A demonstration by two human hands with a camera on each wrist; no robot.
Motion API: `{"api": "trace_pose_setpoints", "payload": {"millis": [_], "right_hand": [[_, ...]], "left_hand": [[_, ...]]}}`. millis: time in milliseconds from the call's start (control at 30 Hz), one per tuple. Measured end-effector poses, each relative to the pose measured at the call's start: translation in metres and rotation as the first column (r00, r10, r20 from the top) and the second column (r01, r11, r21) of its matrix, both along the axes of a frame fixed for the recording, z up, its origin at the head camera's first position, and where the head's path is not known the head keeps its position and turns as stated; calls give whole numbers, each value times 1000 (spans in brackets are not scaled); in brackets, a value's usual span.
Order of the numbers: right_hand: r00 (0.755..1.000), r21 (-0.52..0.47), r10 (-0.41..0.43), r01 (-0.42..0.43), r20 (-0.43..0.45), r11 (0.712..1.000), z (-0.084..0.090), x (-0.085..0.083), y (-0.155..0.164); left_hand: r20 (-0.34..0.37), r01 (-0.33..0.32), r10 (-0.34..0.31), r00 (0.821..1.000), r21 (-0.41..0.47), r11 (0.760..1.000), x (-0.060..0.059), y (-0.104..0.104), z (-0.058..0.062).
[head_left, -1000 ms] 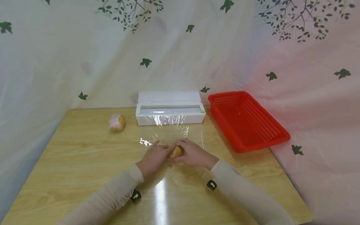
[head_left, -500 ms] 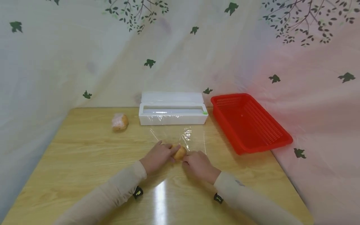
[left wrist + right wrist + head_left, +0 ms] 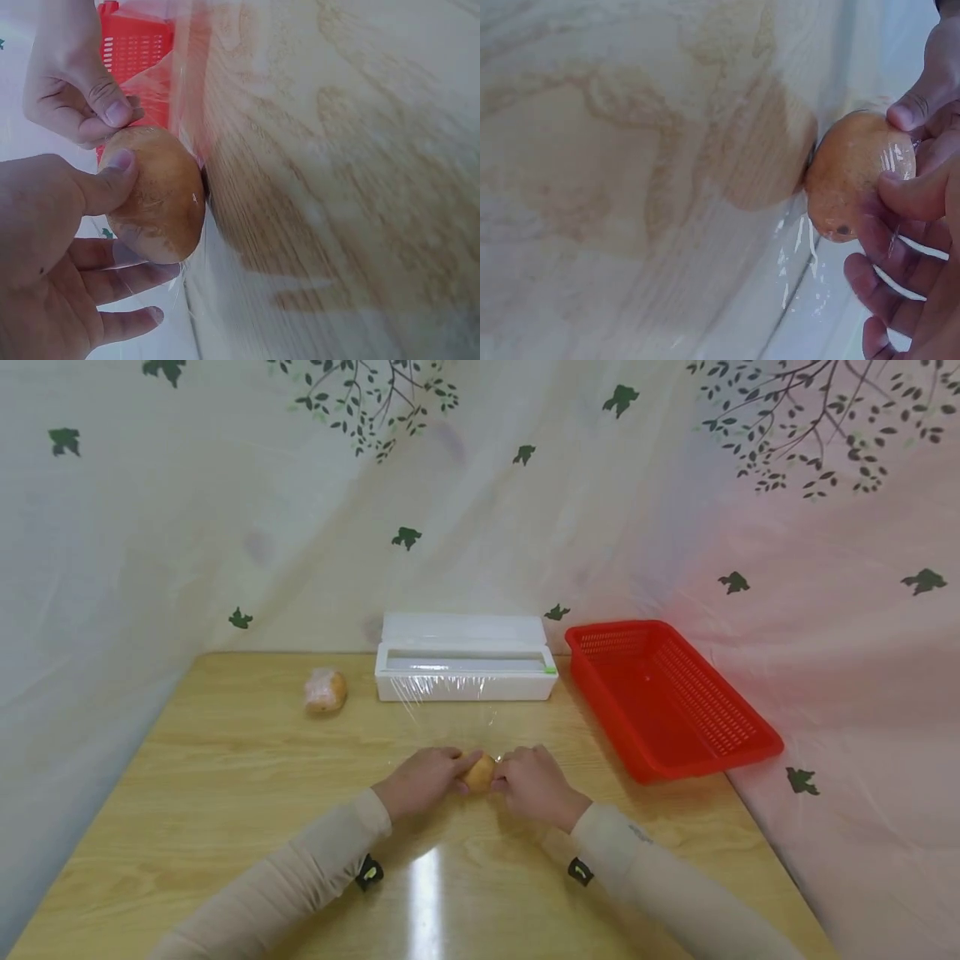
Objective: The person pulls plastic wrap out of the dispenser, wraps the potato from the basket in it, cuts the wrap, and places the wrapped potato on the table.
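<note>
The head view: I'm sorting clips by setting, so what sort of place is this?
Probably a staged tabletop set for food wrapping, not a real kitchen: a wooden table closed in by leaf-printed curtains, with a white cling-film dispenser, a red basket, and both hands on a potato.

I read this as a staged home-kitchen tabletop: light wooden table, white cling-film dispenser box at 12 o'clock, red perforated plastic basket at 2 o'clock, leaf-printed cloth backdrop draped all round instead of walls.
</note>
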State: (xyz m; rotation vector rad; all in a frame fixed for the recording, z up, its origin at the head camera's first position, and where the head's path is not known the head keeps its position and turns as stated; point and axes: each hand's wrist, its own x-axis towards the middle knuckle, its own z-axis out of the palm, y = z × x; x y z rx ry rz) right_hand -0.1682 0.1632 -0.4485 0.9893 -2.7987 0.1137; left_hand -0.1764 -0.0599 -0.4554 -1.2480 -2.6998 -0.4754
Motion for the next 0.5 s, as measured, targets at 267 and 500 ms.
{"api": "trace_pose_setpoints", "payload": {"millis": [267,500], "right_hand": [[983,-93,-39,57,180,994,3,-27,4],[895,-259,230,-135,383,957,5,-53,8]], "left_hand": [[160,-50,54,986,-29,998,-4,-3,4],[223,-26,34,974,-39,999,-14,-6,10]]}}
